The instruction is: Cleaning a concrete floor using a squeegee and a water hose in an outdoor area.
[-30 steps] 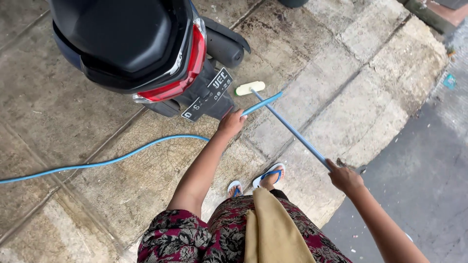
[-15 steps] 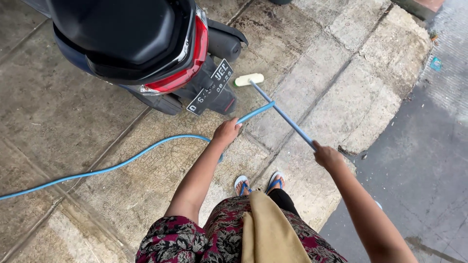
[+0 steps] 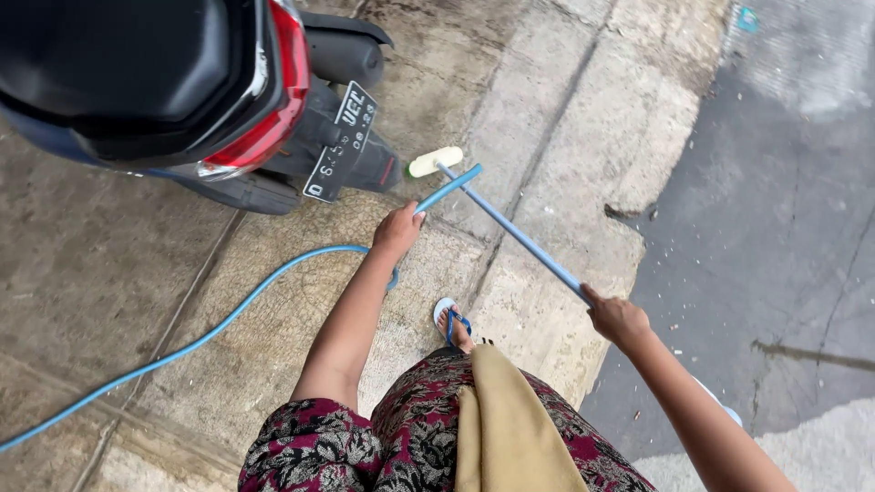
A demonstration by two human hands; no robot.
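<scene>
My left hand [image 3: 397,230] grips the end of a blue water hose [image 3: 228,310], whose tip points toward the rear of a black scooter [image 3: 164,82]. My right hand [image 3: 617,317] holds the near end of a long blue handle [image 3: 510,230]. At the handle's far end a pale brush head [image 3: 435,161] rests on the concrete beside the scooter's rear wheel and number plate [image 3: 340,141]. The hose trails away to the lower left across the paving.
The scooter's red tail light [image 3: 260,109] and rear tyre [image 3: 344,56] stand close ahead. Concrete slabs [image 3: 547,118] end at a chipped kerb [image 3: 629,211], with darker asphalt [image 3: 784,228] to the right. My foot in a blue sandal [image 3: 452,322] stands on the slab.
The view has swung left, so the scooter now sits further left and the asphalt fills more of the right. Both hands keep their grips; the brush head stays beside the rear wheel.
</scene>
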